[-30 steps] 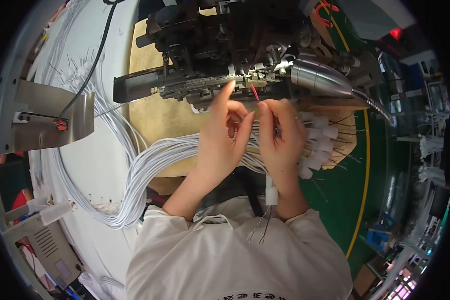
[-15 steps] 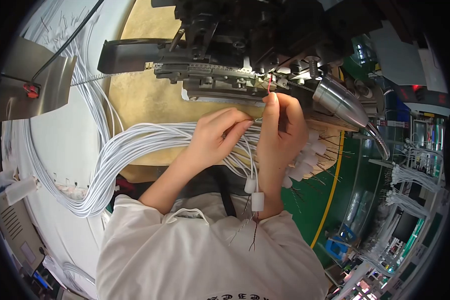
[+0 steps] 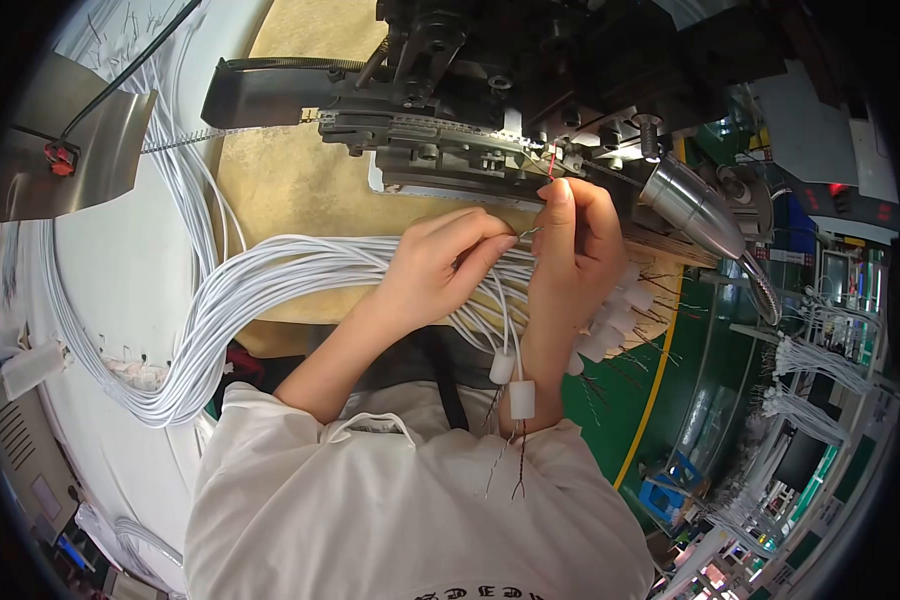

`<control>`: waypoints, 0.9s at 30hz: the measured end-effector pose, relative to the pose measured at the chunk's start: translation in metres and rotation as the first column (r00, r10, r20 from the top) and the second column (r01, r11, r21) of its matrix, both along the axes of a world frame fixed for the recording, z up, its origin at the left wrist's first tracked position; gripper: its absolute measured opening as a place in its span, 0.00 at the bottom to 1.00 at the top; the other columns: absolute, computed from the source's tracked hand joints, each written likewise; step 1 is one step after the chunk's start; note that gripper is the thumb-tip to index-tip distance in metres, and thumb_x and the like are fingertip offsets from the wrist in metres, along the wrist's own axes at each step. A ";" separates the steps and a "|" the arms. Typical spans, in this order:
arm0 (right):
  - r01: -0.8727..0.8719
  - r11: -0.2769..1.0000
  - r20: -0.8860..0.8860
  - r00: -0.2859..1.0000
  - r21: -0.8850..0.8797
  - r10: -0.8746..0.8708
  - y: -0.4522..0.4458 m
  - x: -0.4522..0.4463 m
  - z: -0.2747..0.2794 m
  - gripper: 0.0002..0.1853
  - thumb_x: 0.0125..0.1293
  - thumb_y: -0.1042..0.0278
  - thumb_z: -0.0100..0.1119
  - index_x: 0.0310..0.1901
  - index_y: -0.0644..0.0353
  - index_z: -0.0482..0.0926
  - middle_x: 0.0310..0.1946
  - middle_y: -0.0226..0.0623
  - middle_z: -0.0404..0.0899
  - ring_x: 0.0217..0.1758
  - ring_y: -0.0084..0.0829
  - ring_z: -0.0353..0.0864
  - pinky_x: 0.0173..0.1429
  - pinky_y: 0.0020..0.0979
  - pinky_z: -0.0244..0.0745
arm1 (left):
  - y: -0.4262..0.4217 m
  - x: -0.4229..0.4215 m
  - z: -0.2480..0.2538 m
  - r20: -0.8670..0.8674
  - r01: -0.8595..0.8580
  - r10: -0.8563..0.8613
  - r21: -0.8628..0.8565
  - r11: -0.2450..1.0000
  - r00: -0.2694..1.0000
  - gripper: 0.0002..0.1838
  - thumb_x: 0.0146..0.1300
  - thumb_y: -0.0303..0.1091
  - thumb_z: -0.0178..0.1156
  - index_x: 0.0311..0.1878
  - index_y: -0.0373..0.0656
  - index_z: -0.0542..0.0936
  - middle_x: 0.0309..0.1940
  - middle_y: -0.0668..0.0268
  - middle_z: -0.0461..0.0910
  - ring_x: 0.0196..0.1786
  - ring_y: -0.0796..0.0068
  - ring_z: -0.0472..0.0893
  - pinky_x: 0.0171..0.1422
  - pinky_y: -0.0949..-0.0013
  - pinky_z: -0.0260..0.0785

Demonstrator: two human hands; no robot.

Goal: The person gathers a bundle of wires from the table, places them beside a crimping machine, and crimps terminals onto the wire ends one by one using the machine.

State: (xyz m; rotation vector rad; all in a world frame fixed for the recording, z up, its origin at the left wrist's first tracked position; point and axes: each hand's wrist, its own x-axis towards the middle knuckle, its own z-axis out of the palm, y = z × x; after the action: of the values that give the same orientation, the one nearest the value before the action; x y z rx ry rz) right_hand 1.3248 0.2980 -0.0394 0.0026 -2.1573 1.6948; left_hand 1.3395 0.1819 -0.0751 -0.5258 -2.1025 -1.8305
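Observation:
My right hand (image 3: 578, 240) pinches a thin red wire (image 3: 553, 162) between thumb and forefinger, its upper end at the lit front of a dark crimping machine (image 3: 450, 135). To its left, my left hand (image 3: 450, 262) has thumb and forefinger pressed together on twisted wires (image 3: 528, 234) that run across to the right hand. The other end of these wires is hidden by the fingers. A thick bundle of white cables (image 3: 300, 258) passes behind both hands. White plastic sleeves (image 3: 522, 399) with dark twisted wire ends hang by my right forearm.
A metal gooseneck lamp (image 3: 692, 208) stands right of the machine. A terminal strip (image 3: 220, 132) feeds in from the left, past a bent metal sheet (image 3: 90, 150). More white sleeves (image 3: 610, 330) with bare wire ends lie at the board's right edge. Cable bundles (image 3: 820, 362) hang farther right.
The view has shifted slightly, so the machine sits a little further right. Both hands keep their pinches, and the red wire still points up at the machine.

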 end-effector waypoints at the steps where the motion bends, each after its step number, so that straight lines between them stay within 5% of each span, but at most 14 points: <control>1: 0.005 1.000 -0.010 1.000 0.027 -0.005 0.000 0.000 0.000 0.05 0.63 0.72 0.55 0.30 0.61 0.75 0.20 0.26 0.71 0.21 0.15 0.64 0.25 0.20 0.57 | 0.000 0.000 0.000 0.000 0.001 -0.001 0.001 1.000 1.000 0.02 0.56 0.24 0.59 0.32 0.37 0.75 0.22 0.63 0.72 0.22 0.68 0.71 0.26 0.70 0.62; 6: 0.081 0.962 -0.177 0.984 0.262 -0.035 -0.001 -0.004 -0.003 0.06 0.62 0.74 0.54 0.28 0.61 0.71 0.18 0.29 0.65 0.18 0.19 0.62 0.22 0.23 0.56 | 0.000 0.000 0.000 0.003 0.007 -0.007 0.021 1.000 1.000 0.02 0.57 0.23 0.59 0.32 0.37 0.75 0.22 0.62 0.73 0.22 0.68 0.71 0.26 0.69 0.62; 12: 0.239 0.915 -0.392 0.914 0.324 -0.100 -0.004 -0.004 -0.006 0.06 0.58 0.79 0.55 0.27 0.61 0.68 0.18 0.30 0.62 0.16 0.21 0.61 0.19 0.24 0.55 | -0.002 0.001 0.003 0.036 0.034 -0.035 0.016 0.999 0.999 0.02 0.57 0.24 0.59 0.33 0.37 0.76 0.23 0.61 0.74 0.23 0.65 0.73 0.27 0.68 0.64; 15: 0.277 0.903 -0.395 0.909 0.328 -0.135 -0.006 -0.004 -0.006 0.06 0.56 0.80 0.55 0.27 0.61 0.68 0.18 0.31 0.61 0.16 0.22 0.60 0.19 0.25 0.54 | -0.004 0.000 0.000 0.008 0.072 -0.072 -0.013 0.997 0.997 0.02 0.58 0.24 0.58 0.33 0.35 0.76 0.22 0.63 0.73 0.21 0.74 0.69 0.25 0.74 0.59; 18: 0.281 0.907 -0.397 0.907 0.315 -0.143 -0.011 -0.005 -0.004 0.08 0.59 0.78 0.53 0.24 0.61 0.67 0.17 0.25 0.61 0.18 0.15 0.57 0.20 0.20 0.51 | -0.005 0.002 0.005 0.054 0.075 -0.074 -0.014 0.997 0.996 0.03 0.57 0.25 0.59 0.33 0.37 0.76 0.23 0.61 0.73 0.23 0.64 0.73 0.27 0.68 0.64; 21: 0.264 0.897 -0.398 0.911 0.354 -0.111 -0.011 -0.007 -0.004 0.09 0.58 0.78 0.54 0.23 0.60 0.66 0.16 0.26 0.59 0.17 0.15 0.56 0.20 0.20 0.50 | -0.004 0.001 0.004 0.001 0.073 -0.073 0.000 0.997 0.997 0.02 0.57 0.23 0.58 0.33 0.35 0.76 0.21 0.64 0.71 0.20 0.73 0.67 0.23 0.73 0.57; 27: 0.248 0.872 -0.378 0.922 0.423 -0.079 -0.010 -0.007 -0.002 0.08 0.54 0.80 0.57 0.25 0.59 0.67 0.17 0.30 0.62 0.14 0.23 0.60 0.18 0.25 0.55 | -0.004 0.000 -0.001 -0.026 0.072 -0.072 0.011 0.997 0.997 0.02 0.56 0.22 0.58 0.32 0.35 0.75 0.21 0.64 0.70 0.20 0.73 0.67 0.23 0.73 0.57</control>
State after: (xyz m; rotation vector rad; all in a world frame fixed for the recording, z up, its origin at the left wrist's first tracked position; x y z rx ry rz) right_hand 1.3175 0.2875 -0.0417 0.2282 -2.1542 0.9596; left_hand 1.3400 0.1780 -0.0758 -0.6263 -2.0798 -1.8634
